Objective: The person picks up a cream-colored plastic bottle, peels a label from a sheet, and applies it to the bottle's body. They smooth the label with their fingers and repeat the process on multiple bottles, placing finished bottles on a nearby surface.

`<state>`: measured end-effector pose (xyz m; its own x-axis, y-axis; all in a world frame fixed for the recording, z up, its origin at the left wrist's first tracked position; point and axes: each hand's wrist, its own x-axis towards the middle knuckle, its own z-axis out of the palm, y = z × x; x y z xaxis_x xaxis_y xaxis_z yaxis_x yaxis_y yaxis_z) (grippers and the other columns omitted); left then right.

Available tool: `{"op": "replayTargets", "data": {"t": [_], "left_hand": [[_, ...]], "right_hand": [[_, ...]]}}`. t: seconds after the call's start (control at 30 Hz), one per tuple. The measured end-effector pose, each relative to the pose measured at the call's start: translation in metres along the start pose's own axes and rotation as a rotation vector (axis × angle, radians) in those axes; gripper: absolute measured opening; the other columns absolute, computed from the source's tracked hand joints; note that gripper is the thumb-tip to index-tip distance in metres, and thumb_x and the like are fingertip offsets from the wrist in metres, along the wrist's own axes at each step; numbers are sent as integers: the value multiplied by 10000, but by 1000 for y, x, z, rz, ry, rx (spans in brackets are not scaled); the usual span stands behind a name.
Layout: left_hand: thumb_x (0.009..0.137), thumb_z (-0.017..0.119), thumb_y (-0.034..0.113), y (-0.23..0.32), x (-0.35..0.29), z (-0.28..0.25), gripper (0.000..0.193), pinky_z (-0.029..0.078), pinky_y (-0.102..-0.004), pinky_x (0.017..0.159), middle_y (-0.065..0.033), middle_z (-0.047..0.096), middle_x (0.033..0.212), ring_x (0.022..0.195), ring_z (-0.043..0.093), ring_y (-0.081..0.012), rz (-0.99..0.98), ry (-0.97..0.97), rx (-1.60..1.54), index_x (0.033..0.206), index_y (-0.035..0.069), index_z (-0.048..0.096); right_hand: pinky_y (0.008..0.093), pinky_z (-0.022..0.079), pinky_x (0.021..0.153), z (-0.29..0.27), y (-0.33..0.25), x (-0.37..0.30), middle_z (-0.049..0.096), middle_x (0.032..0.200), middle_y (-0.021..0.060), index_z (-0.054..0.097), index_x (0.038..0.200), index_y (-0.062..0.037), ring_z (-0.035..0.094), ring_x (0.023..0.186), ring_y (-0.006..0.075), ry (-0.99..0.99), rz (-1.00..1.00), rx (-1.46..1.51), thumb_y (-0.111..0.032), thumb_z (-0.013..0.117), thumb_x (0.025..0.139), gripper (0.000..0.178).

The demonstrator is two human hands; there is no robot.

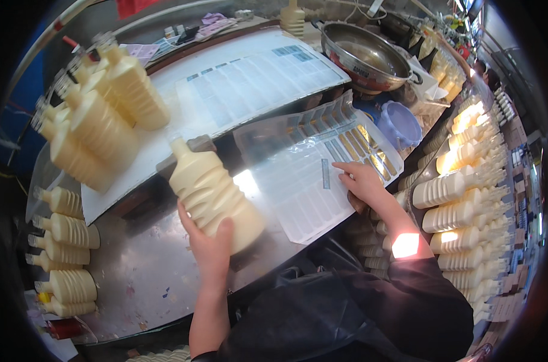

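My left hand (210, 244) grips a cream-coloured ribbed plastic bottle (217, 199) low on its body, thumb and fingers on either side. The bottle is tilted, its neck toward the far left, over the metal table. My right hand (363, 182) is over a clear sheet of labels (310, 211). A narrow grey-blue label strip (326, 174) is at its fingertips, set at a different angle from the rows beside it. Gold and blue strips (353, 145) still sit on the sheet's far right part.
Several filled bottles (99, 117) stand on a white board (177, 108) at the far left, more (66, 241) along the table's left edge. A steel pan (367, 57) and a blue-violet bucket (399, 125) are at the far right. Rows of bottles (455, 205) line the right.
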<state>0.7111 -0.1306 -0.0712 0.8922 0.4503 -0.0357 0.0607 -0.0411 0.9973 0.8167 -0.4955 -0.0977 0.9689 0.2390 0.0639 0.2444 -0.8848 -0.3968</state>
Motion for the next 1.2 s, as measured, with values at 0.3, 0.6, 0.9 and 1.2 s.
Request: {"op": "replayTargets", "data": {"t": [0.3,0.6,0.9,1.2], "left_hand": [[851,633,172,-10,-1,3,938,266,-415,1209,-204,324,1591,1443,362,-316,42,15,42,1628,1,135],[857,619,148,-10,1,2,922,254,-418,1216,-199,324,1592,1451,352,-314,41,-3,18,1625,-5,134],[843,692,84,6,2,2,953,350,-402,1170,-199,398,1550,1393,444,-306,7,-20,26,1620,-3,147],[983,644,259,1,5,-5,835,340,-391,1167,-206,415,1522,1381,438,-279,-44,-72,-139,1616,17,155]], "right_hand": [[472,547,766,10,0,-14,649,993,162,567,1408,-103,684,859,396,-218,54,-274,-77,618,858,553],[475,554,765,-8,-7,-76,678,890,181,677,1208,-51,679,839,381,-86,169,-96,-134,574,940,299],[343,438,464,5,14,-91,584,590,84,649,750,-25,562,484,211,10,778,648,-386,751,923,414],[278,380,427,14,27,-97,560,514,44,698,761,11,521,429,133,-54,849,800,-229,720,931,296]]}}
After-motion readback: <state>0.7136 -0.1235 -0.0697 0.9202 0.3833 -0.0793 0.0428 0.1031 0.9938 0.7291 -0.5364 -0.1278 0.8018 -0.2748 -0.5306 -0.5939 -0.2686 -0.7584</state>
